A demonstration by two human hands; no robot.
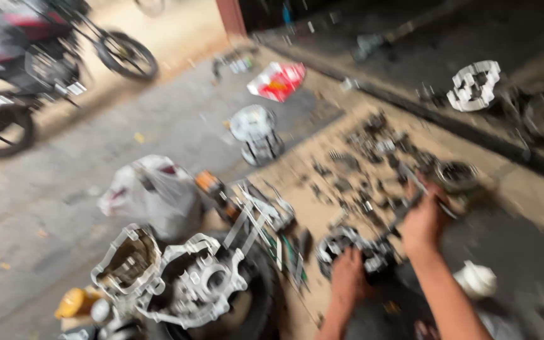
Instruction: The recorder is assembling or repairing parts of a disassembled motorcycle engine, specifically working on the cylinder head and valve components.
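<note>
The whole head view is motion-blurred. My left hand [349, 275] rests fingers-down on a round grey metal engine part [347, 244] lying on a sheet of brown cardboard [313, 173]. My right hand [424, 221] is raised a little to the right of it and grips a long thin metal tool [418, 182] that points up and away. Several small dark metal parts [373, 151] lie scattered on the cardboard beyond both hands. A round metal part [456, 174] sits just past the right hand.
A silver engine casing [177, 277] lies at the lower left by a white plastic bag [152, 192]. A motorcycle [26, 69] stands at the upper left. A red and white packet [277, 80], a white casing [473, 85] and a white cup [476, 279] lie around.
</note>
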